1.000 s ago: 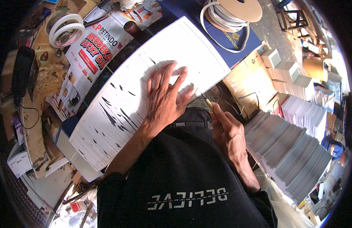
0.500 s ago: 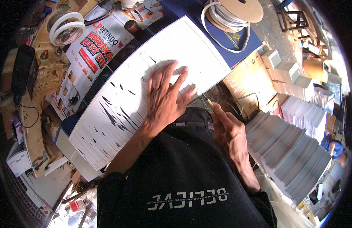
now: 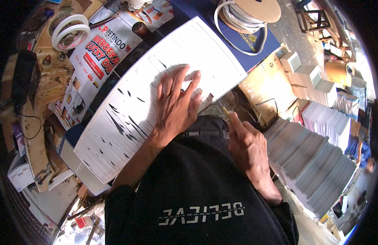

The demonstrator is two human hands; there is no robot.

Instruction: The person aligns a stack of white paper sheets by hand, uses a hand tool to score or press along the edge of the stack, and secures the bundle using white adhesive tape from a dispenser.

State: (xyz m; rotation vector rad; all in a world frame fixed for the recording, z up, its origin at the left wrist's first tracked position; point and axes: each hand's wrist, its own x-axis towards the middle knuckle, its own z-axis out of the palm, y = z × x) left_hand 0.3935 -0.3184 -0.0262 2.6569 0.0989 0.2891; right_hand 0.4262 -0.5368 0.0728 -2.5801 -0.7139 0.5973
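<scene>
A long white spread of paper (image 3: 205, 49), with many fine lines and dark slits on its left half, lies slantwise in front of me. My left hand (image 3: 174, 100) rests on it, palm down, the fingers spread. At the near right edge of the paper, my right hand (image 3: 248, 143) is closed around a thin tool with a yellowish end (image 3: 225, 110). The rest of that tool is hidden in the fingers, so its kind cannot be made out. The tool's visible end is a little apart from the paper.
A spool of white ribbon-like band (image 3: 248, 20) stands on a dark blue board (image 3: 254, 53) at the far right. Tall stacks of paper (image 3: 311, 163) rise on the right. Rolls of white tape (image 3: 71, 32) lie at the far left, near a printed poster (image 3: 97, 61).
My right hand has shifted slightly right and back from the paper's edge, and the tool's thin dark shaft no longer shows against the paper. My left hand stays nearly in place.
</scene>
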